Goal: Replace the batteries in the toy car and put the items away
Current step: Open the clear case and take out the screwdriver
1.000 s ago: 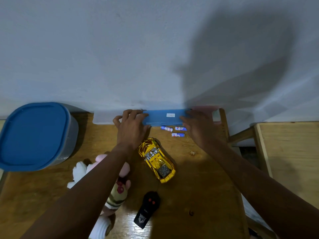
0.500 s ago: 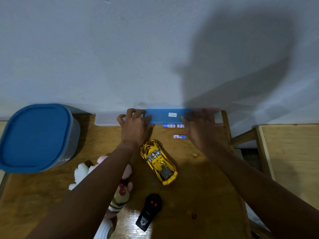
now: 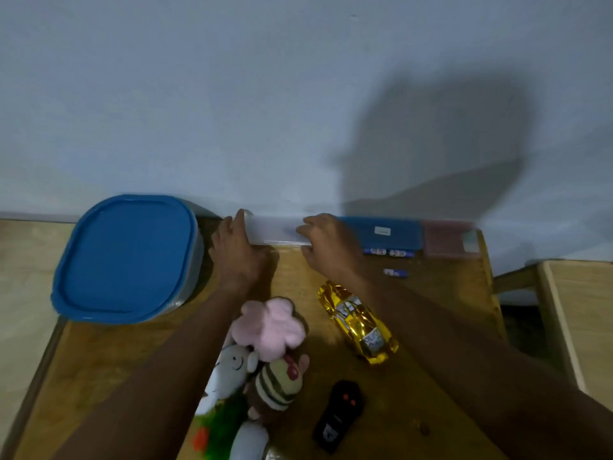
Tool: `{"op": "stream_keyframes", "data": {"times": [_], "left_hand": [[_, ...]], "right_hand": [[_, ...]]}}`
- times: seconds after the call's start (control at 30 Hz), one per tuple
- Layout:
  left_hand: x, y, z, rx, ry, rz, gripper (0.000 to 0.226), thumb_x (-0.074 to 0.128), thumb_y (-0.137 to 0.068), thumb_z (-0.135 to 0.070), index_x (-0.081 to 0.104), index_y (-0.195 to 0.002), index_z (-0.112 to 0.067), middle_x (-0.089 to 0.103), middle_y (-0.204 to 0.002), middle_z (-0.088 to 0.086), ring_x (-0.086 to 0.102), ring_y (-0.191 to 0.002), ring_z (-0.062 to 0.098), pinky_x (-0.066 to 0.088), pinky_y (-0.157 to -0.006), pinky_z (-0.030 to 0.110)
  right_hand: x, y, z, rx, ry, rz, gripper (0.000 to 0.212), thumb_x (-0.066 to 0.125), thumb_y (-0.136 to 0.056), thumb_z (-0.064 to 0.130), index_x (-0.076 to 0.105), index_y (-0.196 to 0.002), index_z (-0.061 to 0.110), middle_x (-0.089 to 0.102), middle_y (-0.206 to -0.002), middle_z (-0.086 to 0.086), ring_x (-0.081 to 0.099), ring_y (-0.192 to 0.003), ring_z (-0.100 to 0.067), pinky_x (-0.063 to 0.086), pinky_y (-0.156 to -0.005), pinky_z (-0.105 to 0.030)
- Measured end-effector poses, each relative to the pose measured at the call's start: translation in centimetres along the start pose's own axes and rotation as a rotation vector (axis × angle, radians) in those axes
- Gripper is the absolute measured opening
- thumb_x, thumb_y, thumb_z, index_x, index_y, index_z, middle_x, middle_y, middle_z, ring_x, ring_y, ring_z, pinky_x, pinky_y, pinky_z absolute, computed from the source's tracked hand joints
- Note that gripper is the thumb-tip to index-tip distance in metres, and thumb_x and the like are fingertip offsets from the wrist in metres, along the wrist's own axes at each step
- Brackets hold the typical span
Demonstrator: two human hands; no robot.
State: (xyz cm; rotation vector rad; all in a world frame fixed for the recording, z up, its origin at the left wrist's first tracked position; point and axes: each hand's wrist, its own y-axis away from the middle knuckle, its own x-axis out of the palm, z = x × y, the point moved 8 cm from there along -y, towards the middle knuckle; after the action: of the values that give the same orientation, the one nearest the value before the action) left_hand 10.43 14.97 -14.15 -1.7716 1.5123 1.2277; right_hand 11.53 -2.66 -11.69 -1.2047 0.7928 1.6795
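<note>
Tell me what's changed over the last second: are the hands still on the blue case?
No. Both hands left the blue case and moved left along the wall to the clear case: the left hand grips its left end, the right hand its right end. The view panned left too. The batteries, gold toy car, black remote, plush toys and blue-lidded tub lie where they were.

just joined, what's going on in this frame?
A person has both hands on a clear plastic case at the back of the wooden table: left hand at its left end, right hand at its right end. Three batteries lie loose near a blue case. The gold toy car and black remote sit untouched.
</note>
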Motion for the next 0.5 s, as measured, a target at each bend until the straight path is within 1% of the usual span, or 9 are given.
{"op": "stream_keyframes", "data": {"times": [0.03, 0.07, 0.13, 0.17, 0.2, 0.27, 0.33, 0.4, 0.5], "left_hand": [[0.0, -0.1, 0.4, 0.001, 0.062, -0.002, 0.082, 0.079, -0.069, -0.026, 0.039, -0.14, -0.024, 0.048, -0.138, 0.01, 0.045, -0.126, 0.034, 0.045, -0.097, 0.051], [0.2, -0.4, 0.8, 0.016, 0.138, -0.008, 0.077, 0.078, -0.068, -0.02, 0.042, -0.136, -0.022, 0.053, -0.13, 0.007, 0.05, -0.119, 0.031, 0.048, -0.09, 0.044], [-0.1, -0.8, 0.8, 0.069, 0.279, -0.036, 0.058, 0.074, -0.07, -0.007, 0.05, -0.122, -0.017, 0.057, -0.101, -0.006, 0.057, -0.098, 0.021, 0.049, -0.075, 0.03], [-0.2, -1.0, 0.8, 0.086, 0.314, -0.051, 0.049, 0.071, -0.071, -0.004, 0.053, -0.115, -0.016, 0.055, -0.091, -0.013, 0.057, -0.091, 0.017, 0.049, -0.07, 0.028], [-0.3, -1.3, 1.1, 0.092, 0.337, -0.069, 0.042, 0.07, -0.073, -0.003, 0.056, -0.111, -0.016, 0.055, -0.09, -0.015, 0.058, -0.088, 0.015, 0.051, -0.069, 0.028], [-0.3, -1.7, 2.1, 0.085, 0.354, -0.085, 0.036, 0.071, -0.075, -0.01, 0.059, -0.107, -0.02, 0.063, -0.097, -0.009, 0.06, -0.088, 0.014, 0.057, -0.072, 0.032], [-0.2, -2.0, 3.2, 0.088, 0.365, -0.082, 0.039, 0.077, -0.072, -0.016, 0.063, -0.108, -0.023, 0.069, -0.102, -0.003, 0.063, -0.09, 0.015, 0.059, -0.073, 0.038], [-0.2, -2.4, 3.7, 0.099, 0.352, -0.066, 0.046, 0.083, -0.069, -0.018, 0.065, -0.111, -0.023, 0.071, -0.106, 0.001, 0.065, -0.092, 0.016, 0.06, -0.075, 0.038], [0.0, -3.0, 4.3, 0.104, 0.364, -0.016, 0.054, 0.088, -0.065, -0.019, 0.065, -0.114, -0.022, 0.073, -0.106, 0.002, 0.067, -0.091, 0.017, 0.061, -0.077, 0.036]], "right_hand": [[0.6, -0.7, 0.7, -0.012, 0.021, 0.014, 0.036, 0.067, -0.076, 0.016, 0.07, -0.111, 0.012, 0.066, -0.118, -0.01, 0.058, -0.11, -0.031, 0.048, -0.092, -0.037], [1.2, -1.3, 1.3, -0.027, 0.043, 0.023, 0.039, 0.068, -0.074, 0.016, 0.068, -0.113, 0.011, 0.065, -0.119, -0.011, 0.059, -0.109, -0.032, 0.05, -0.09, -0.038], [2.2, -2.3, 2.5, -0.071, 0.09, 0.049, 0.042, 0.066, -0.077, 0.017, 0.064, -0.118, 0.011, 0.063, -0.12, -0.01, 0.058, -0.107, -0.032, 0.052, -0.085, -0.04], [2.7, -2.7, 2.8, -0.08, 0.121, 0.059, 0.04, 0.064, -0.08, 0.02, 0.062, -0.119, 0.012, 0.061, -0.12, -0.009, 0.058, -0.106, -0.031, 0.052, -0.082, -0.04], [2.9, -2.9, 2.9, -0.079, 0.163, 0.07, 0.036, 0.062, -0.084, 0.022, 0.062, -0.118, 0.013, 0.061, -0.119, -0.008, 0.058, -0.105, -0.03, 0.051, -0.078, -0.039], [3.8, -3.2, 3.1, -0.104, 0.269, 0.124, 0.033, 0.06, -0.087, 0.026, 0.062, -0.116, 0.012, 0.062, -0.118, -0.01, 0.061, -0.101, -0.031, 0.051, -0.07, -0.037], [5.0, -3.3, 3.3, -0.144, 0.378, 0.234, 0.038, 0.063, -0.086, 0.029, 0.062, -0.117, 0.007, 0.062, -0.121, -0.016, 0.064, -0.099, -0.035, 0.052, -0.065, -0.037], [5.6, -3.5, 3.5, -0.175, 0.461, 0.292, 0.041, 0.059, -0.088, 0.031, 0.059, -0.12, 0.004, 0.059, -0.126, -0.02, 0.063, -0.102, -0.036, 0.053, -0.067, -0.038], [5.2, -4.1, 4.3, -0.187, 0.469, 0.32, 0.039, 0.05, -0.092, 0.028, 0.055, -0.121, 0.004, 0.055, -0.127, -0.02, 0.06, -0.106, -0.037, 0.05, -0.073, -0.039]]}}
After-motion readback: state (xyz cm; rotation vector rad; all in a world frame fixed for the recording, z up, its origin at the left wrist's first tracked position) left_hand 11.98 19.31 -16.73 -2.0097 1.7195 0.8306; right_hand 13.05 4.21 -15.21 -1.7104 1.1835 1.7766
